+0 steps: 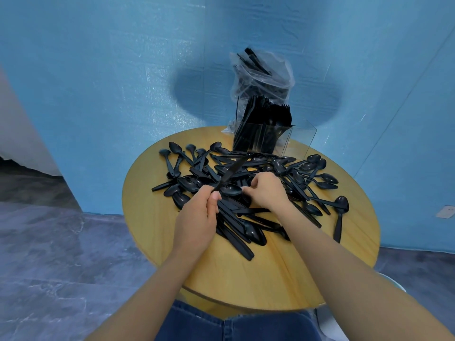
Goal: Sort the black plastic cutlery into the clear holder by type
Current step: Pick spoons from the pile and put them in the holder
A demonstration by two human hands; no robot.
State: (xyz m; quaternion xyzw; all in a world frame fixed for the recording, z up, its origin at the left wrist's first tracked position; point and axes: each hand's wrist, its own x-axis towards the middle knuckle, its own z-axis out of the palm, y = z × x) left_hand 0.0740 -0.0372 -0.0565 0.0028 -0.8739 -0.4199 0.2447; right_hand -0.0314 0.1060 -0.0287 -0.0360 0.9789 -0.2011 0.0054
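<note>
A heap of black plastic cutlery, mostly spoons and knives, covers the round wooden table. My left hand grips a black knife by its handle, and the blade points up and away toward the holder. My right hand reaches into the middle of the heap with its fingers curled among the pieces; whether it holds one is hidden. The clear holder stands at the table's far edge. Its left compartments are packed with upright black cutlery and its right compartment looks empty.
A clear plastic bag with more black cutlery leans behind the holder against the blue wall. The table's near half is bare wood. Grey floor lies to the left, and my jeans show below the table's front edge.
</note>
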